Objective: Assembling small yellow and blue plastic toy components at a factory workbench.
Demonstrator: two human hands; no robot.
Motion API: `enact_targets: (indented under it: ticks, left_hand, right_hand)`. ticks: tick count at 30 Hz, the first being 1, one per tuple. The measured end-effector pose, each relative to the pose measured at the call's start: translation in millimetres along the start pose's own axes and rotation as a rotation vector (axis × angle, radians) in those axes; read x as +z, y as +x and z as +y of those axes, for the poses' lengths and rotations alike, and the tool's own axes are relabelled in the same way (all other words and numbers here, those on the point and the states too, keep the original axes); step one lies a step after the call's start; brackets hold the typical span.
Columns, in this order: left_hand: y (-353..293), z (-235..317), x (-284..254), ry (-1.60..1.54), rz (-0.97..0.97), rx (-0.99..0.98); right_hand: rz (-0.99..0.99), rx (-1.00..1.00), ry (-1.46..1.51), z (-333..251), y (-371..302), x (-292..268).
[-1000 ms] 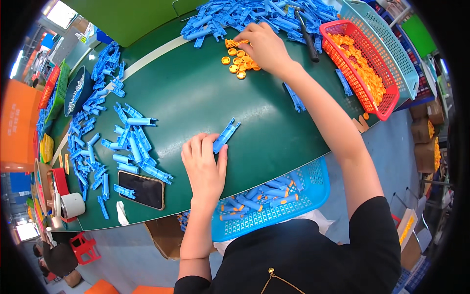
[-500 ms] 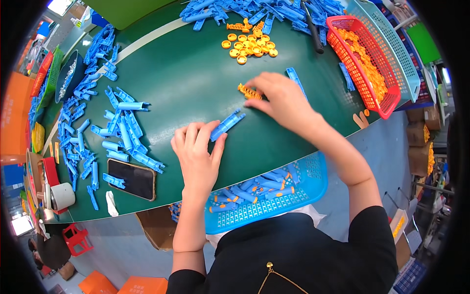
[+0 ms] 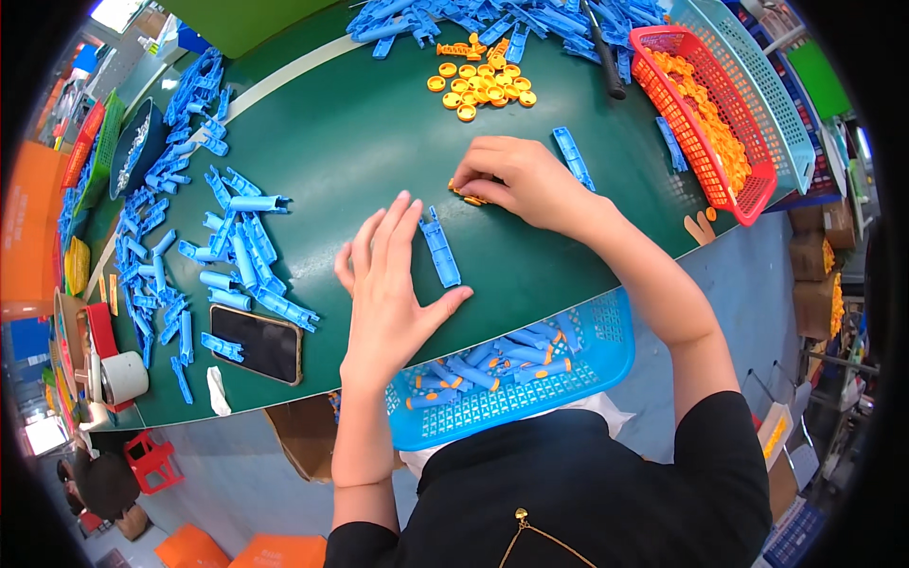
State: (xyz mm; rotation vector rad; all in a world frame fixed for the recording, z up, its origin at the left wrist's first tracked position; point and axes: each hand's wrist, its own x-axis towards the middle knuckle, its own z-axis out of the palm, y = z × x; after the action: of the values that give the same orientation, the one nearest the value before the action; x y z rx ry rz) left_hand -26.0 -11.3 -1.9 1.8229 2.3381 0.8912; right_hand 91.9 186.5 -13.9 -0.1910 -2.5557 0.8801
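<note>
On the green table lies a blue plastic half-shell [image 3: 439, 249], its hollow side up. My left hand [image 3: 390, 292] rests beside it with fingers spread and thumb below its near end, holding nothing. To the right, my right hand [image 3: 516, 185] pinches an orange ribbed plastic part [image 3: 464, 195], mostly covered by the fingers. Another blue half-shell [image 3: 573, 158] lies just beyond my right hand. Farther off sits a group of round orange caps [image 3: 485, 91], with a few orange ribbed parts [image 3: 461, 48] behind them.
Blue half-shells [image 3: 244, 248] are heaped at the left, near a phone [image 3: 256, 343]. A red basket [image 3: 705, 142] of orange parts stands at the right, by a black-handled tool [image 3: 606, 62]. Below the table edge, a blue basket [image 3: 606, 346] holds blue pieces with orange ends.
My left hand has let go of the blue half-shell and spread its fingers; the shell now lies turned more upright in view. My right hand has closed over the orange ribbed part, shifting slightly left.
</note>
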Motion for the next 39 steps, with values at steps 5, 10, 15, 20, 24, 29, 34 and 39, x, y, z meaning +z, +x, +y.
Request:
enact_targets:
  ticks: [5, 10, 15, 20, 24, 29, 34, 39]
  left_hand:
    - [-1.2, -3.5, 8.0, 0.002, -0.060, -0.013]
    - [-2.4, -3.8, 13.8, -0.037, -0.041, -0.033]
    - [-3.1, -2.0, 14.5, -0.045, -0.020, -0.036]
    - [-4.3, -4.6, 17.5, -0.026, -0.003, -0.019]
    - [-4.7, -7.5, 17.9, -0.055, 0.013, -0.006]
    - [-2.7, -8.1, 18.5, -0.039, 0.014, -0.012]
    - [-3.1, -5.2, 16.6, -0.081, 0.008, -0.024]
    - [-4.8, -8.5, 22.3, -0.293, 0.189, 0.100]
  right_hand:
    - [-0.082, 0.091, 0.108, -3.1, -1.5, -0.9]
    - [0.017, 0.001, 0.002, -41.2, -8.7, 19.6]
    - [-0.008, 0.015, -0.151, -43.8, -6.2, 30.9]
    - [-0.037, -0.006, -0.313, -56.6, -6.8, 30.6]
    - [-0.101, 0.043, -0.471, -75.4, -1.1, 30.4]
    - [-0.245, 0.126, -0.600, -83.2, 10.9, 33.0]
    - [-0.029, 0.229, -0.030, -52.1, -7.5, 36.8]
    - [-0.067, 0.340, 0.449, -66.6, -31.9, 24.6]
